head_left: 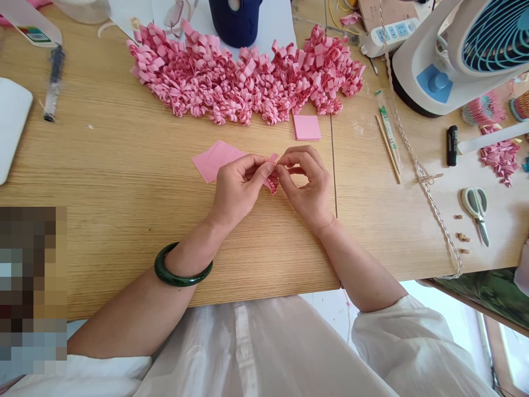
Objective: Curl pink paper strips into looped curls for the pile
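My left hand [239, 184] and my right hand [306, 179] meet over the middle of the table, fingertips almost touching. Between them is a small piece of pink paper [273, 186] with curled strips along its lower edge, partly covered by the fingers. Thumb and forefinger of each hand are pinched on it. Left of the hands, several flat pink paper sheets [212, 160] lie fanned out, partly under my left hand. Just beyond my right hand sits a stack of square pink paper [307, 127]. A long heap of pink curled-paper flowers [248, 82] stretches behind.
A dark blue container [235, 22] stands behind the heap. At right are a white fan [433, 66], a power strip [392, 36], wooden sticks [387, 149], a black marker [452, 145], scissors [476, 212] and a twisted cord [407, 140]. A pen-like object [53, 82] lies left.
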Available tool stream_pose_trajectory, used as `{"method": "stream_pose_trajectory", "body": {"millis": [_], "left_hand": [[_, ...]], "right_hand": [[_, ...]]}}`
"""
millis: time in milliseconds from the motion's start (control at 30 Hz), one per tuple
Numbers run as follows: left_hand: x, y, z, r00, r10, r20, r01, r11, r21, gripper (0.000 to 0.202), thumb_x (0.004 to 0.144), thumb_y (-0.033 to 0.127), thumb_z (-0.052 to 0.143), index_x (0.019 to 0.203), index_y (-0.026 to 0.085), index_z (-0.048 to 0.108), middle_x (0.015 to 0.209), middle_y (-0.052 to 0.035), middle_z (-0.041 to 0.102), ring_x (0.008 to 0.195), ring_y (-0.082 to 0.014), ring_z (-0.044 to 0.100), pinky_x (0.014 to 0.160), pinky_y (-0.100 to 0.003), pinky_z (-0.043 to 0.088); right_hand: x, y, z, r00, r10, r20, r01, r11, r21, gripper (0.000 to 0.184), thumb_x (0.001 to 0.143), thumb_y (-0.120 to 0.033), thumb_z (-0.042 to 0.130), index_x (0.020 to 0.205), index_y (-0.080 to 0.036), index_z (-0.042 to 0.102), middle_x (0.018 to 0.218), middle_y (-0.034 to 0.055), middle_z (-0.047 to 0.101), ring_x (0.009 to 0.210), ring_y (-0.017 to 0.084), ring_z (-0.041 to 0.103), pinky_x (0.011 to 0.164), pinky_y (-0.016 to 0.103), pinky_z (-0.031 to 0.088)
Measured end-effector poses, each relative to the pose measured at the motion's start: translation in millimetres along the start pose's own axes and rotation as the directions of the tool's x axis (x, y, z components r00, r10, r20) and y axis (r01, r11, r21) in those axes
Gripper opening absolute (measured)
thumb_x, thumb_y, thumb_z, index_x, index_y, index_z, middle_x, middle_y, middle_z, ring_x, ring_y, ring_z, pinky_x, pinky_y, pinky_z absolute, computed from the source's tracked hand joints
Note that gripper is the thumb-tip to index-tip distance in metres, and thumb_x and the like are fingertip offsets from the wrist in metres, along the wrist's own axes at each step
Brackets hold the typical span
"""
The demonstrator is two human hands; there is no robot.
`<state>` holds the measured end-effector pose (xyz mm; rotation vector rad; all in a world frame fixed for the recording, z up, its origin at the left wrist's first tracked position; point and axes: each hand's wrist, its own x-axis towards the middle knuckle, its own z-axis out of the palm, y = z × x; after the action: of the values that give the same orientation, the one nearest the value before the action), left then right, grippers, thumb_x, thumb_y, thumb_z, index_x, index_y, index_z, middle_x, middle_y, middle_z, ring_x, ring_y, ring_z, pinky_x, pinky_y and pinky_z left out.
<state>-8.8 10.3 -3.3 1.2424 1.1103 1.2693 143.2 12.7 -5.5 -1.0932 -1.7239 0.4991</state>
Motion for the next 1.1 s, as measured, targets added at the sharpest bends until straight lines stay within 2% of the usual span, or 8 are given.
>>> {"method": "stream_pose_trajectory", "body": {"millis": [167, 333, 533, 700, 867, 967, 1100], "left_hand": [[-1.1, 0.6, -0.2, 0.999, 0.042, -0.007, -0.041, 0.992, 0.122, 0.022, 0.094, 0.038, 0.071, 0.083, 0.018, 0.073, 0.071, -0.0007, 0.073, 0.062, -0.0121, 0.068, 0.062, -0.022, 0.054], [-3.1, 0.1, -0.4, 0.998, 0.059, 0.003, -0.059, 0.985, 0.162, 0.018, 0.094, 0.035, 0.069, 0.085, 0.019, 0.074, 0.073, -0.0006, 0.074, 0.062, -0.0127, 0.067, 0.062, -0.022, 0.053], [-4.4, 5.0, 1.7, 1.000, -0.001, -0.029, 0.005, 0.992, 0.128, 0.012, 0.089, 0.029, 0.074, 0.080, 0.021, 0.077, 0.077, -0.0017, 0.076, 0.068, -0.0153, 0.068, 0.066, -0.024, 0.055], [-3.3, 5.3, 2.6, 0.998, -0.044, -0.044, 0.046, 0.998, 0.033, 0.009, 0.088, 0.025, 0.075, 0.082, 0.021, 0.080, 0.084, -0.0028, 0.078, 0.077, -0.0162, 0.071, 0.073, -0.024, 0.058], [-2.0, 1.8, 2.5, 0.997, -0.080, -0.019, 0.080, 0.997, -0.024, 0.013, 0.082, 0.032, 0.081, 0.083, 0.019, 0.080, 0.081, -0.0024, 0.077, 0.068, -0.0145, 0.070, 0.067, -0.024, 0.059], [-2.3, 2.7, 2.3, 0.997, -0.072, -0.017, 0.072, 0.997, -0.030, 0.012, 0.081, 0.030, 0.081, 0.079, 0.019, 0.079, 0.076, -0.0016, 0.076, 0.062, -0.0133, 0.068, 0.062, -0.023, 0.057], [-3.0, 3.8, 1.2, 0.998, -0.058, -0.022, 0.058, 0.998, 0.015, 0.009, 0.082, 0.028, 0.080, 0.078, 0.020, 0.080, 0.077, -0.0019, 0.076, 0.066, -0.0141, 0.070, 0.065, -0.023, 0.058]], "right_hand": [[1.0, -2.2, -0.4, 1.000, 0.007, 0.021, -0.006, 1.000, -0.021, 0.005, 0.092, -0.019, 0.066, 0.091, -0.022, 0.062, 0.098, 0.0022, 0.066, 0.090, 0.015, 0.063, 0.071, 0.029, 0.059], [0.7, -4.6, -1.0, 0.997, 0.044, 0.059, -0.040, 0.997, -0.072, 0.006, 0.092, -0.018, 0.063, 0.091, -0.023, 0.059, 0.099, 0.0020, 0.066, 0.094, 0.016, 0.062, 0.073, 0.030, 0.059], [0.9, -3.4, 0.2, 0.997, 0.052, 0.060, -0.041, 0.986, -0.159, 0.012, 0.089, -0.012, 0.058, 0.086, -0.023, 0.055, 0.097, 0.0023, 0.065, 0.093, 0.016, 0.059, 0.075, 0.031, 0.057], [1.9, -1.5, 0.6, 0.998, 0.050, 0.038, -0.043, 0.984, -0.175, 0.015, 0.088, -0.011, 0.058, 0.083, -0.023, 0.052, 0.093, 0.0013, 0.065, 0.089, 0.015, 0.059, 0.075, 0.031, 0.057], [1.7, -2.0, 0.8, 0.999, 0.045, 0.027, -0.040, 0.985, -0.167, 0.014, 0.088, -0.012, 0.058, 0.083, -0.023, 0.052, 0.092, 0.0017, 0.065, 0.089, 0.016, 0.060, 0.074, 0.031, 0.056], [1.0, -1.4, 0.9, 0.999, 0.029, 0.028, -0.024, 0.986, -0.167, 0.013, 0.088, -0.011, 0.057, 0.084, -0.023, 0.053, 0.093, 0.0020, 0.066, 0.089, 0.016, 0.060, 0.073, 0.032, 0.056], [1.1, 2.0, -0.1, 0.999, -0.043, 0.031, 0.049, 0.967, -0.249, 0.012, 0.090, -0.014, 0.057, 0.086, -0.024, 0.054, 0.094, 0.0026, 0.067, 0.091, 0.019, 0.061, 0.077, 0.036, 0.055]]}}
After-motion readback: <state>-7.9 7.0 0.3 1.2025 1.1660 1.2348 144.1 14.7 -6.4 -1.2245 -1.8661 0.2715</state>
